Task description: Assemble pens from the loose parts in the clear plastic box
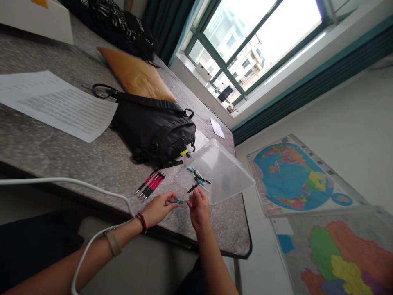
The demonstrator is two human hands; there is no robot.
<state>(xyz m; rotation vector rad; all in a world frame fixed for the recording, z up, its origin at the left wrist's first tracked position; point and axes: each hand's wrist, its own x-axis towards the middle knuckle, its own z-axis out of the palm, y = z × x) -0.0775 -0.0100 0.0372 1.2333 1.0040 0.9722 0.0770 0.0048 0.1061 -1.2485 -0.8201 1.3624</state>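
Note:
My left hand [159, 208] pinches the teal end of a slim pen [177, 201], close to the table's front edge. Dark lettering shows beside it, in the gap between the two hands. My right hand [199, 207] is closed, and a black pen piece [192, 188] sticks out above its fingers; whether it is a cap or a whole pen I cannot tell. Just beyond the hands, a clear plastic box [229, 164] holds several loose black, teal and white pens [199, 177]. Left of the hands, several red-and-black pens [152, 185] lie side by side.
Behind the pens stands a black backpack [153, 127], with a tan padded envelope [138, 73] beyond it. A printed sheet [61, 104] lies at left. A white cable [92, 189] runs over the table's front edge and my left forearm. Maps [294, 176] hang at right.

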